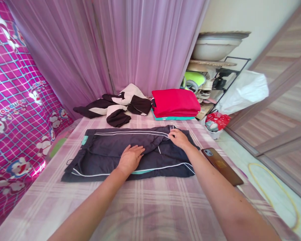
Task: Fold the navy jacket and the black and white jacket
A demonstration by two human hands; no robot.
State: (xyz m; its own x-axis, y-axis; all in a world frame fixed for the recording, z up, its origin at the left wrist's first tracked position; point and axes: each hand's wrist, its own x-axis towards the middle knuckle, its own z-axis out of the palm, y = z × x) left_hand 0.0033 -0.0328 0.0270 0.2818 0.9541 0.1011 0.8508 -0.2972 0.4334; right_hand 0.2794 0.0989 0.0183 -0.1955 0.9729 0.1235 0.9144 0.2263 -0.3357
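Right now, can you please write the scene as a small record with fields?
surface: bed with pink checked sheet
left hand: flat on the dark garment
right hand: pinching the garment's upper edge near the white stripe
behind: black and white clothes, red folded stack
right of garment: phone, face down

A single camera on the person's head looks forward and down along both forearms onto the bed [150, 207], close to it. It faces the purple curtain [110, 43] behind; the wide lens seems to bend the edges.
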